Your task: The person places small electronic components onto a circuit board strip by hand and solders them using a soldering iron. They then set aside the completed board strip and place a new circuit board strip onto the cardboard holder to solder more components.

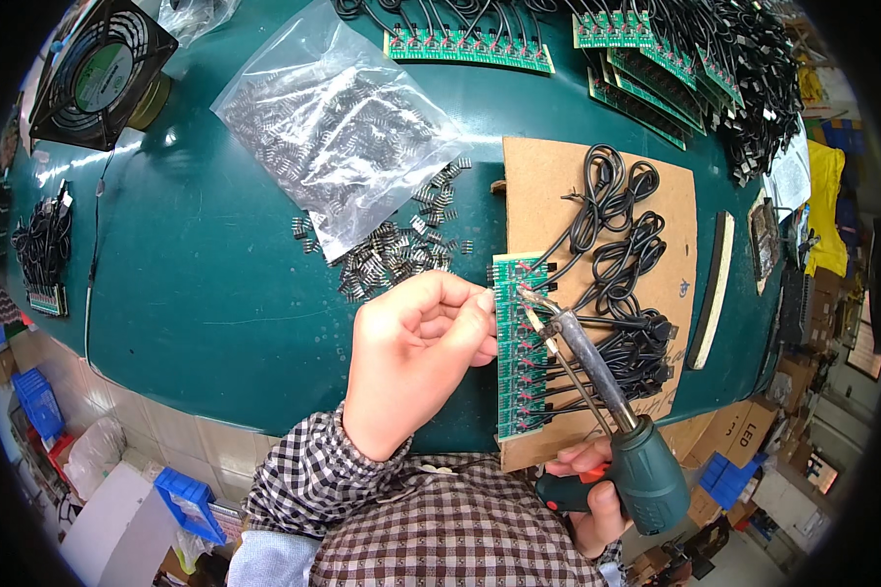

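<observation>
Green circuit-board strip [506,391] is laid along the left edge of a cardboard sheet [543,176] on the worktop [215,293], with black cables [626,357] joined along its right side. The left hand [411,338] is pinched closed at the strip's left edge; whether anything is held cannot be told. A soldering gun [648,479] is gripped in the right hand [600,519], tip at the strip.

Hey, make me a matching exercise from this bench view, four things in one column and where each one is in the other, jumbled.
Things:
1. soldering gun
2. fan
3. clear plastic bag
4. cardboard sheet

Places:
A. under the coiled black cables
B. upper left of the picture
C. in the right hand
D. beside the loose pin pieces

Pairs: 1-C, 2-B, 3-D, 4-A
</observation>
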{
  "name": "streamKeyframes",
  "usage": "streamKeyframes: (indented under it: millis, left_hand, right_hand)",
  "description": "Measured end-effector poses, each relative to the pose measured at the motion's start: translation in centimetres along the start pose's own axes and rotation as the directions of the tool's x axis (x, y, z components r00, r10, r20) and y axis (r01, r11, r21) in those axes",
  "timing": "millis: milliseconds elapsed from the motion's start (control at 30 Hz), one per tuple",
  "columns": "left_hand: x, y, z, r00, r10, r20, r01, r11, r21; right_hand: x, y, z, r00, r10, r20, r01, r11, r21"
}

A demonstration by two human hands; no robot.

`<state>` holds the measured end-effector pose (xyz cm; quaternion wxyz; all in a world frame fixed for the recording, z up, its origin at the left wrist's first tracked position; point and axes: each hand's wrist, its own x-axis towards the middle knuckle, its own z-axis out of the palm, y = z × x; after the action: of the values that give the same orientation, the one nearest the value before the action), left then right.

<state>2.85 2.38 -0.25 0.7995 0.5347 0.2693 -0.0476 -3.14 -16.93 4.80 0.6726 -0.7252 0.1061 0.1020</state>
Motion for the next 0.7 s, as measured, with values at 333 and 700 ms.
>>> streamKeyframes:
  millis: [333,700]
  left_hand:
    - [0.0,0.21,0.08,1.0,0.001,0.009,-0.001,1.0,0.012]
    - [0.07,0.18,-0.17,1.0,-0.008,0.025,0.008,1.0,-0.015]
  right_hand:
    - [0.15,-0.25,0.38,1.0,-0.006,0.014,0.007,1.0,-0.031]
    - [0.29,-0.02,0.53,0.999,0.004,0.043,-0.001,0.999,-0.053]
